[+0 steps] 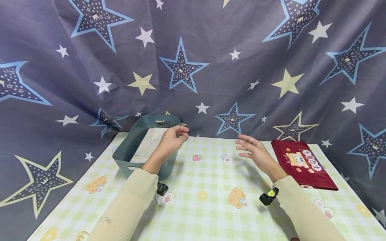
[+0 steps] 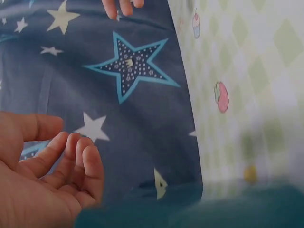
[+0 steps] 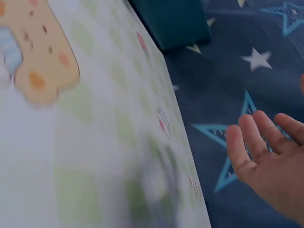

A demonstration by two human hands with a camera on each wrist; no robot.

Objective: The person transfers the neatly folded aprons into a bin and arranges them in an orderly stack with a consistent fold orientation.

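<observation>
My left hand (image 1: 173,139) hovers over the right side of a teal plastic basket (image 1: 122,152), its fingers loosely bent with nothing between them. Inside the basket lies a flat whitish item (image 1: 150,144), partly hidden by my left hand and forearm; its kind is unclear. My right hand (image 1: 256,152) is in the air above the right half of the table, fingers spread loosely and holding nothing. To its right, a folded dark red bag or cloth (image 1: 316,177) with a cartoon bear print lies flat. In the left wrist view the basket's rim (image 2: 190,211) shows blurred below the hand.
A table with a pale green checked cloth (image 1: 199,177) spans the space between the hands. Behind it hangs a dark curtain (image 1: 211,90) with a star pattern, touching the table's back edge. Each wrist carries a small black camera.
</observation>
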